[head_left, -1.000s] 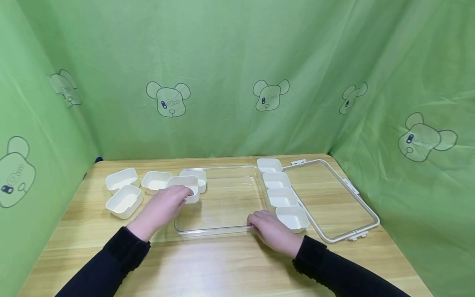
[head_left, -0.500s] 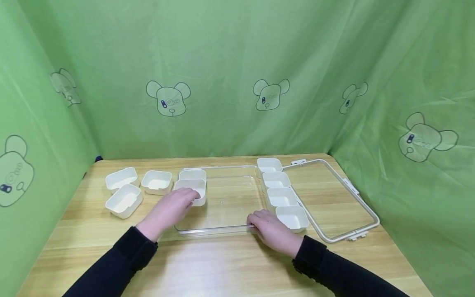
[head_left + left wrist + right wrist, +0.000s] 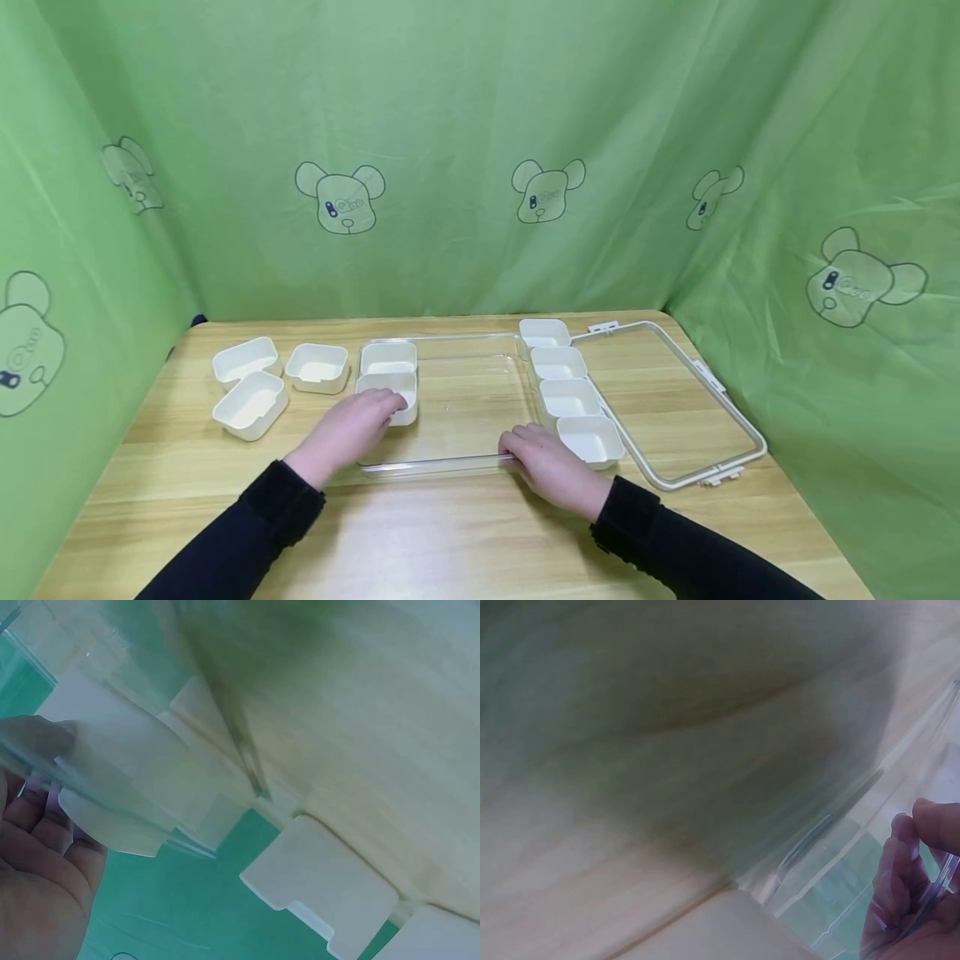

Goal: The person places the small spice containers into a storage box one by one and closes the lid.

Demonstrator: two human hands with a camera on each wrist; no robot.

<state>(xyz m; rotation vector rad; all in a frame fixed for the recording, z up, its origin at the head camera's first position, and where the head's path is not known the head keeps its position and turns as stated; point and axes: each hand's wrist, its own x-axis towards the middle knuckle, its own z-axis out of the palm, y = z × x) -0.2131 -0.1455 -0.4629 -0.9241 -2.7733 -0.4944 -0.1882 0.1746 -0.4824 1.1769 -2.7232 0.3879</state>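
A clear plastic tray (image 3: 465, 463) lies in the middle of the table. Inside its left end, one white small box (image 3: 388, 357) sits at the back. In front of that, my left hand (image 3: 352, 429) pinches the wall of a second white small box (image 3: 396, 385); the left wrist view shows this box (image 3: 127, 765) through the clear wall. Whether it touches the tray floor I cannot tell. At the tray's front right, my right hand (image 3: 551, 467) grips the rim, thumb and fingers on either side of the clear wall in the right wrist view.
Left of the tray stand more white boxes: one upright (image 3: 317, 367), one tilted behind (image 3: 246, 360) and one in front (image 3: 251, 407). Several white boxes (image 3: 570, 400) form a row along the tray's right side. Beyond them lies a white rectangular frame with clips (image 3: 693, 371).
My left hand has moved right and toward the front with the box, bringing it in line before the back-left box. The right hand stays on the rim.
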